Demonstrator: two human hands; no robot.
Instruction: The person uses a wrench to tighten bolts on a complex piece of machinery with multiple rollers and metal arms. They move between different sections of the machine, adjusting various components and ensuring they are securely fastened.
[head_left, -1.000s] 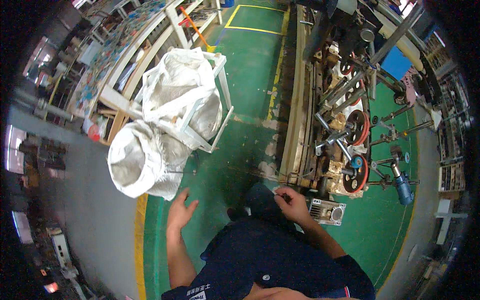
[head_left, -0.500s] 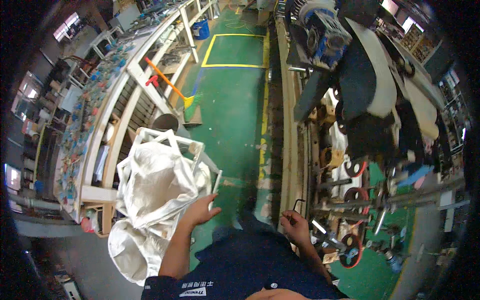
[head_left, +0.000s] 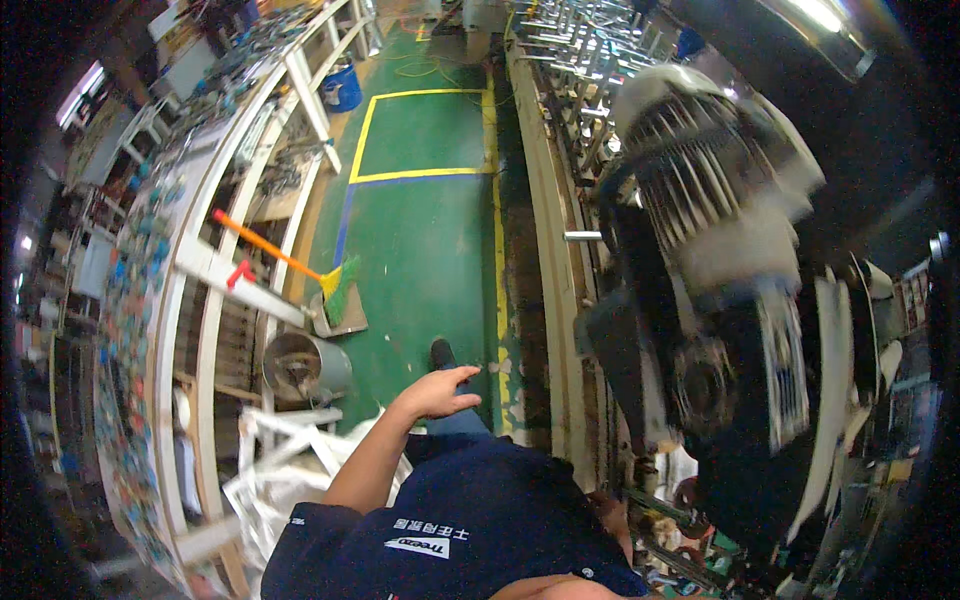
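My left hand (head_left: 440, 393) hangs over the green floor in front of my body, its fingers stretched out and holding nothing. Close by on the left stands a white frame with a white sack (head_left: 265, 500) in it; the hand does not touch it. Low at my right side, a dim part of my right hand or forearm (head_left: 612, 518) shows beside the machine. Its fingers are hidden in shadow, and no L-shaped hex key can be made out there now.
A large motor (head_left: 690, 190) juts from the machine on the right. To the left runs a long white workbench (head_left: 205, 270) covered in small parts. A metal bucket (head_left: 325, 365), a broom (head_left: 335, 287) and a dustpan (head_left: 350, 318) stand beside it. Further off is a blue bin (head_left: 342, 90).
I have moved forward along the aisle; the white sack slid back and the motor came nearer. My left hand moved away from the sack. My right hand, earlier holding an L-shaped hex key, dropped into shadow.
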